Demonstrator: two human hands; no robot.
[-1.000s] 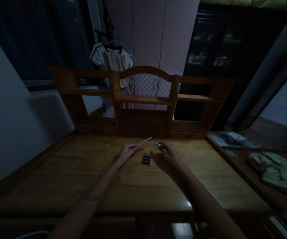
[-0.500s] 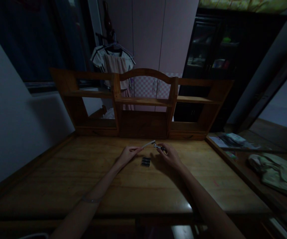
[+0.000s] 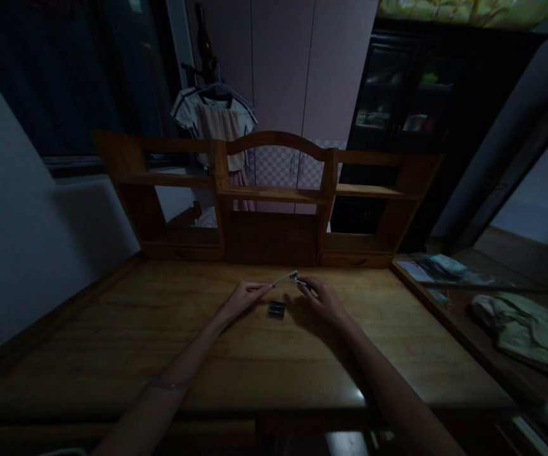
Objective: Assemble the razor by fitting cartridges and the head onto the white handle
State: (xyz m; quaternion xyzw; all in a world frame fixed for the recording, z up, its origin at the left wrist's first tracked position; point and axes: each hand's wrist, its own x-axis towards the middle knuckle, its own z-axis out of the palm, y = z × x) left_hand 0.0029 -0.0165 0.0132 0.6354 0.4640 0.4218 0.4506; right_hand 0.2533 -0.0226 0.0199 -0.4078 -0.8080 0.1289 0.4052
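Note:
My left hand [image 3: 245, 297] is closed on the near end of a thin whitish stick [image 3: 282, 278], shaped rather like a toothbrush. The stick slants up to the right, and a small dark part shows at its far tip. My right hand [image 3: 322, 296] pinches a small tool [image 3: 301, 282] with a silvery front and a black rear; its kind is too dim to make out. The tool's front is at the stick's tip, and I cannot tell if they touch. Below, between my hands, a small group of dark, shiny oblong pieces [image 3: 276, 310] lies on the wooden desk [image 3: 169, 329].
A wooden shelf unit [image 3: 274, 195] runs along the desk's back edge. On the right, beyond the desk's raised rim, are papers with a plastic packet [image 3: 445, 266] and a pale green cloth [image 3: 525, 329]. Clothes [image 3: 216, 123] hang behind the shelf. The room is dim.
My right hand has tilted slightly, and the tool's silvery front now lies closer to the stick's tip. The view has shifted a little; the dark pieces stay on the desk.

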